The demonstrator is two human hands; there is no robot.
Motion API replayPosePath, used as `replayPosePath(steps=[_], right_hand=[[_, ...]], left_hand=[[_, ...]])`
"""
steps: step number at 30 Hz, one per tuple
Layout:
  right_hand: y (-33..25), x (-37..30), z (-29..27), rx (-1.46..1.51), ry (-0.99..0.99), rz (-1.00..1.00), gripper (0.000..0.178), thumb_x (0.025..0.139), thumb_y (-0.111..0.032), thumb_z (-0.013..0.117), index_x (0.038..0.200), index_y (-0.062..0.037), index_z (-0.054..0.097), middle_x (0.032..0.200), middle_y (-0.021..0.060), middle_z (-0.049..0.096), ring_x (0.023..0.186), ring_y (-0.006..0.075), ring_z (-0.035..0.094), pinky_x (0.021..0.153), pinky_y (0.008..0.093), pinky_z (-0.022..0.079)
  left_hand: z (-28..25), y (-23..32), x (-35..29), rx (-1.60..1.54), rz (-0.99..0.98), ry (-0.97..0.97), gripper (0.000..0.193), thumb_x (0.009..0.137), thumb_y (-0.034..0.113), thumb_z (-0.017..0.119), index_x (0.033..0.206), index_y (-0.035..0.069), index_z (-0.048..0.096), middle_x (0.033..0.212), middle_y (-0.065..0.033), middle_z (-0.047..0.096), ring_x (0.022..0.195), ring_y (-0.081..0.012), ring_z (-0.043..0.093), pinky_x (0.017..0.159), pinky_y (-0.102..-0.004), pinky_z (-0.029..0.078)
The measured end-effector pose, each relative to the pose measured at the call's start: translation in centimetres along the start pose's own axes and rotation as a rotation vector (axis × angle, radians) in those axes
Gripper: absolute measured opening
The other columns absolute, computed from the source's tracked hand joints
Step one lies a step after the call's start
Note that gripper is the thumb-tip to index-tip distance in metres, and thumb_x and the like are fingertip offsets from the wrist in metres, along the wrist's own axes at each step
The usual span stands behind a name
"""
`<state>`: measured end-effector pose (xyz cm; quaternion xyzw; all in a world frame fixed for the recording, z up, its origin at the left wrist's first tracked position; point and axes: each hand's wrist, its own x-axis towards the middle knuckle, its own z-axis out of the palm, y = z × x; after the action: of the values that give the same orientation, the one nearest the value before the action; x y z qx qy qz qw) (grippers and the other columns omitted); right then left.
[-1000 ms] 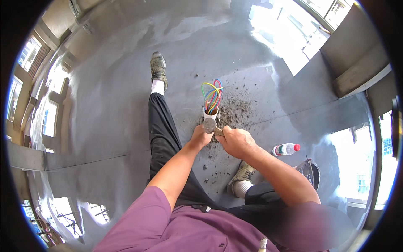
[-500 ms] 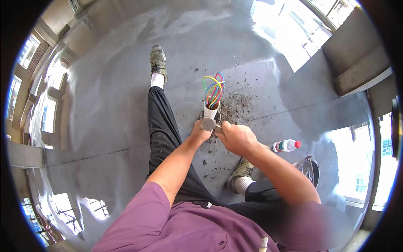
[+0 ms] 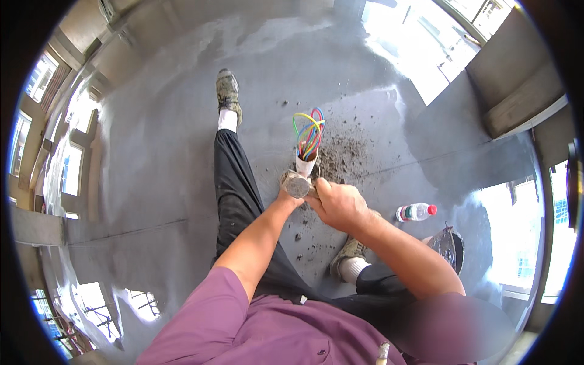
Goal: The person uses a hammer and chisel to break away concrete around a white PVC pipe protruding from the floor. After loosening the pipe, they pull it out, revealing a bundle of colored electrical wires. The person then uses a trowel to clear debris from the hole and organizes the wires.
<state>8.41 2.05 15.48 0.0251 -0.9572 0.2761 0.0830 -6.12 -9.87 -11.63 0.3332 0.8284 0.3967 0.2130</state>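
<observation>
A hammer is in my right hand (image 3: 342, 207), whose fingers are wrapped round its handle. Its round, mortar-crusted head (image 3: 297, 185) is over my left hand (image 3: 290, 202) and hides most of those fingers. My left hand looks closed at the near side of a white pipe (image 3: 306, 164); what it grips is hidden. From the pipe's open top rise looped red, yellow, green and blue wires (image 3: 311, 131). Crumbled mortar (image 3: 340, 159) lies round the pipe, mostly to its right.
A clear plastic bottle with a red cap (image 3: 416, 212) lies on the grey concrete floor (image 3: 158, 158) at the right. Behind my right forearm is a dark bucket (image 3: 449, 246). My left leg (image 3: 234, 176) stretches forward; my right shoe (image 3: 350, 255) is tucked close.
The hammer head has shifted slightly left and nearer to me, and looks larger, now covering more of my left hand. My right hand moved a little with it. The wires stay in place.
</observation>
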Motion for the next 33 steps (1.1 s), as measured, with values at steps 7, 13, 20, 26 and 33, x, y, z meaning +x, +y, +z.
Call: replayPosePath(steps=[7,13,20,26,33], right_hand=[[2.8,-0.3,-3.7,-0.241,-0.276,0.319,0.039,0.096,-0.041,0.059,0.092,-0.0024,0.059,0.074,0.0212,0.067,0.075,0.0418,0.068,0.07,0.0528,0.054],[4.7,-4.1,-10.6,-0.348,-0.434,0.317,0.04,0.096,-0.041,0.059,0.093,-0.0011,0.06,0.073,0.0201,0.066,0.075,0.042,0.066,0.069,0.053,0.051],[10.6,-12.0,-11.3,-0.334,-0.499,0.542,0.042,0.096,-0.039,0.06,0.092,0.0022,0.062,0.079,0.0238,0.067,0.082,0.0441,0.066,0.075,0.0527,0.052],[13.7,-16.3,-3.6,-0.126,-0.463,0.61,0.046,0.096,-0.041,0.059,0.087,0.0041,0.063,0.082,0.0278,0.067,0.084,0.0464,0.066,0.077,0.0535,0.052],[16.3,-16.8,0.5,0.043,-0.5,0.646,0.05,0.096,-0.04,0.056,0.082,0.0072,0.067,0.082,0.0312,0.066,0.084,0.0477,0.065,0.079,0.0533,0.051]], left_hand=[[-1.1,8.2,0.5,-0.151,-0.256,-0.032,0.024,0.092,0.027,0.062,0.092,0.004,0.068,0.078,-0.0191,0.068,0.079,-0.0382,0.067,0.07,-0.0458,0.052],[-1.4,6.0,-0.2,-0.177,-0.219,0.005,0.028,0.095,0.028,0.057,0.092,0.002,0.066,0.07,-0.0108,0.061,0.062,-0.0248,0.062,0.059,-0.0384,0.05],[0.0,8.7,0.0,0.085,-0.189,0.086,0.035,0.094,0.032,0.056,0.086,0.0,0.066,0.07,-0.0186,0.066,0.064,-0.0298,0.068,0.062,-0.0416,0.053],[-0.6,14.1,-0.2,0.178,-0.395,0.144,0.049,0.094,0.042,0.05,0.086,-0.002,0.068,0.084,-0.028,0.068,0.087,-0.0458,0.067,0.079,-0.0529,0.052],[1.3,16.2,1.0,0.287,-0.422,0.152,0.05,0.096,0.044,0.052,0.088,-0.002,0.069,0.086,-0.0285,0.069,0.089,-0.046,0.067,0.08,-0.0532,0.053]])
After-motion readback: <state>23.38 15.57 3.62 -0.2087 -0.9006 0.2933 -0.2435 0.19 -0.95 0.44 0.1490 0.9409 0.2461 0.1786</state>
